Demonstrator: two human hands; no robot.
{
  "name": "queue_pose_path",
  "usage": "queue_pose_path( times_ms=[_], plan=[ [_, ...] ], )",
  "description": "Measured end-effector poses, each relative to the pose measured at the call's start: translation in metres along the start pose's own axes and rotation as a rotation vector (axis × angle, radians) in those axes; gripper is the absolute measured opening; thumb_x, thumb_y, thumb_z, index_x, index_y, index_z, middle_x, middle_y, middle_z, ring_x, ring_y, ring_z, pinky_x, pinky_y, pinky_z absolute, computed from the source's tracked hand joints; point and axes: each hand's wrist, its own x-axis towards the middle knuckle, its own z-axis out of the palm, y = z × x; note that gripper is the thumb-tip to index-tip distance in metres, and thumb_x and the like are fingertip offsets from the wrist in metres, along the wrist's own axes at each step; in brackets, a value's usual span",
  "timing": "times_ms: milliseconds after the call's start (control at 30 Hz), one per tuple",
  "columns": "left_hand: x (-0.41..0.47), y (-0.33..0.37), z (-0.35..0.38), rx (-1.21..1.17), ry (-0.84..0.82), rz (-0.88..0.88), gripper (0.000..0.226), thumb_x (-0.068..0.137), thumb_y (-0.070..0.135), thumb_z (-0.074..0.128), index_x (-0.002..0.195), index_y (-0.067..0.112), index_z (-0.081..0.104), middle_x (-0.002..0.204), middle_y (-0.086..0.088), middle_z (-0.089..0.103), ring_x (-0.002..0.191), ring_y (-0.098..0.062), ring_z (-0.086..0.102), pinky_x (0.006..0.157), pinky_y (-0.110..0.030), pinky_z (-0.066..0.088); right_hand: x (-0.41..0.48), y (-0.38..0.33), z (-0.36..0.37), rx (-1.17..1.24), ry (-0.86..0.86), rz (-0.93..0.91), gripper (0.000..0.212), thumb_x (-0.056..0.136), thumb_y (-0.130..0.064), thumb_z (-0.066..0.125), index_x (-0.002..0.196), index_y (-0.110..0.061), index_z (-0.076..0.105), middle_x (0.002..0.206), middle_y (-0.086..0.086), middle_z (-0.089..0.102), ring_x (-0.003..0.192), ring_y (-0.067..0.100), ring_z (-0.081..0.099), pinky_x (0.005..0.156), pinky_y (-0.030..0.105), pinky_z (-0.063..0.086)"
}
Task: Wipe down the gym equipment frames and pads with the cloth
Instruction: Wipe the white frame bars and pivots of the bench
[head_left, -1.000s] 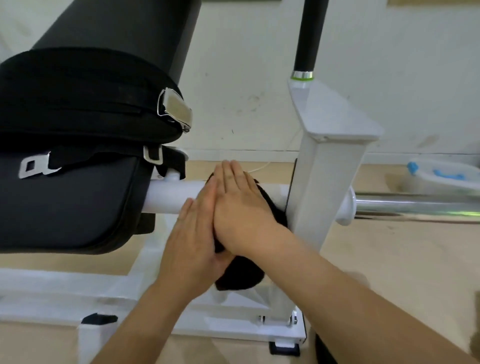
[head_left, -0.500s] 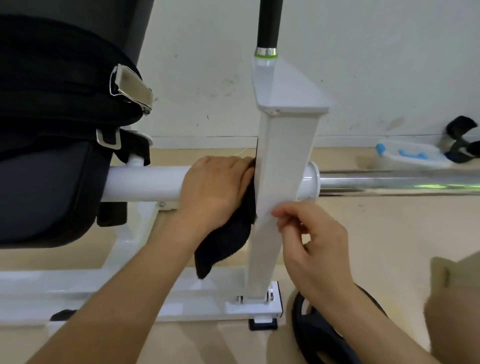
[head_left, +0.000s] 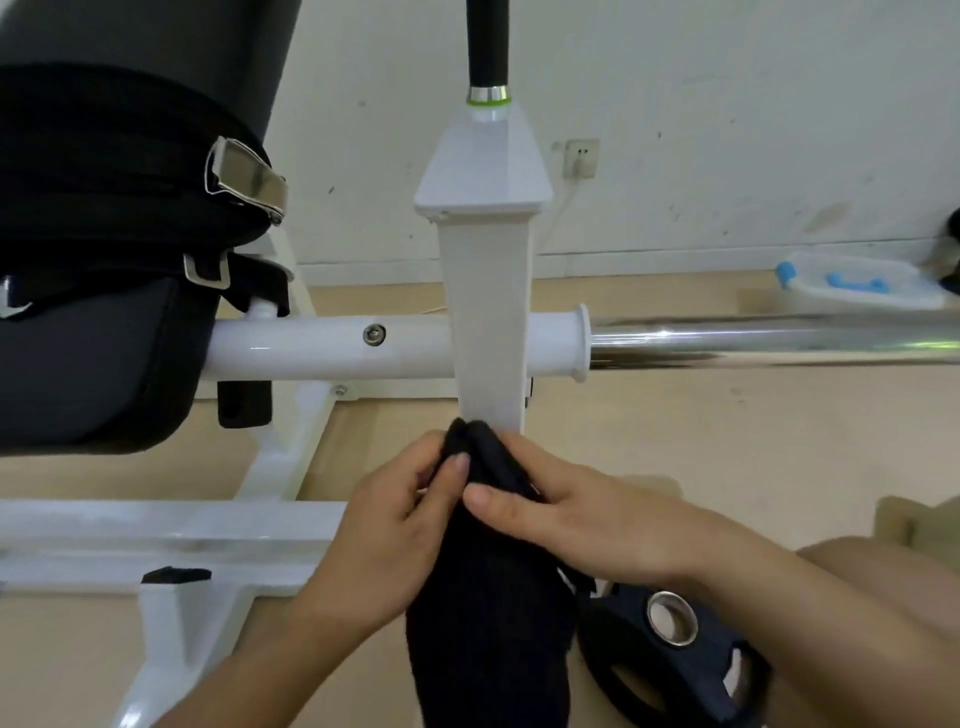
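While both hands bunch the black cloth against the lower part of the white upright post, the step in hand looks like wiping that post. The cloth's folded top sits against the post's near face, below the white cross tube, and the rest hangs toward the floor, near a black weight plate on the right. The left hand pinches the fold between thumb and curled fingers. The right hand grips it from the other side, thumb laid across the fabric, its other fingers hidden behind the cloth.

To do this well, it seems best to open the bunch into a flat pad so more fabric meets the metal, then wrap it round the post and draw it along in one firm stroke, side faces included. The joint with the cross tube, and the bolt head there, probably trap dust and want a fingertip pushed through the cloth. Gathering the hanging tail would keep it off the floor. The black pad at left likely comes later.
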Motion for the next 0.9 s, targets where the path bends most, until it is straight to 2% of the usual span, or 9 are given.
queue_pose_path(
  times_ms=[133,233,367,433,500,600,733,800,900],
  plan=[
    [0.012,0.051,0.015,0.400,0.222,0.137,0.033,0.087,0.023,0.061,0.111,0.042,0.048,0.088,0.018,0.057,0.076,-0.002,0.059,0.061,-0.017,0.047,-0.015,0.000,-0.047,0.063,-0.057,0.033,0.064,0.082,-0.009,0.073,0.133,-0.031,0.040,0.112,0.000,0.067,0.097,0.015,0.068,0.084,0.031,0.056],
    [0.011,0.069,0.036,0.852,0.176,0.312,0.044,0.077,0.006,0.067,0.112,0.028,0.055,0.087,0.003,0.050,0.051,-0.017,0.048,0.040,-0.023,0.038,-0.011,-0.016,-0.097,-0.061,0.046,0.033,0.032,0.080,0.002,0.068,0.103,-0.018,0.060,0.084,0.007,0.063,0.063,0.013,0.058,0.050,0.021,0.044],
    [0.030,0.089,0.064,1.197,0.197,0.328,0.032,0.063,-0.006,0.062,0.092,0.005,0.068,0.081,-0.012,0.051,0.047,-0.016,0.023,0.037,-0.024,0.026,0.026,-0.058,-0.143,-0.039,0.206,-0.120,0.020,0.079,0.011,0.061,0.080,-0.008,0.067,0.066,0.007,0.059,0.046,0.009,0.048,0.041,0.015,0.036],
    [0.046,0.096,0.075,1.314,0.217,0.295,0.027,0.061,-0.005,0.048,0.080,0.002,0.066,0.076,-0.012,0.049,0.052,-0.018,0.029,0.041,-0.022,0.021,0.061,-0.070,-0.153,-0.071,0.349,-0.178,0.019,0.079,0.010,0.060,0.079,-0.008,0.065,0.069,0.010,0.059,0.048,0.012,0.050,0.043,0.018,0.044],
    [0.061,0.094,0.084,1.410,0.208,0.280,0.024,0.065,-0.003,0.038,0.067,0.005,0.060,0.074,-0.010,0.047,0.061,-0.023,0.041,0.046,-0.025,0.020,0.090,-0.073,-0.153,-0.080,0.436,-0.203,0.016,0.081,0.004,0.061,0.091,-0.008,0.064,0.085,0.014,0.062,0.066,0.019,0.060,0.066,0.028,0.058],
    [0.074,0.077,0.091,1.463,0.163,0.289,0.026,0.069,0.004,0.036,0.057,0.011,0.058,0.072,-0.008,0.049,0.068,-0.025,0.047,0.055,-0.030,0.023,0.100,-0.044,-0.135,-0.513,0.395,-0.192,0.044,0.091,-0.018,0.055,0.134,-0.011,0.048,0.127,0.011,0.055,0.116,0.023,0.053,0.099,0.028,0.039],
    [0.061,0.048,0.101,1.458,0.065,0.237,0.040,0.063,0.007,0.027,0.050,0.011,0.064,0.055,-0.007,0.054,0.052,-0.022,0.049,0.052,-0.026,0.022,0.078,0.005,-0.103,-1.115,0.482,-0.473,0.037,0.101,-0.031,0.023,0.106,-0.017,0.057,0.108,0.005,0.066,0.099,0.029,0.060,0.087,0.040,0.043],
    [0.055,0.038,0.103,1.456,0.002,0.171,0.046,0.062,0.007,0.026,0.065,0.006,0.072,0.064,-0.008,0.062,0.053,-0.020,0.052,0.048,-0.024,0.019,0.090,0.000,-0.112,-1.131,0.464,-0.367,0.042,0.101,-0.036,0.021,0.099,-0.016,0.058,0.106,0.010,0.066,0.096,0.033,0.060,0.080,0.037,0.046],
    [0.064,0.044,0.098,1.442,0.028,0.173,0.055,0.067,0.007,0.024,0.089,0.001,0.074,0.082,-0.010,0.068,0.064,-0.022,0.059,0.037,-0.022,0.031,0.129,-0.021,-0.137,-0.912,0.124,-0.005,0.035,0.102,-0.028,0.033,0.104,-0.009,0.062,0.125,0.018,0.058,0.103,0.030,0.055,0.080,0.030,0.035]
  ],
)
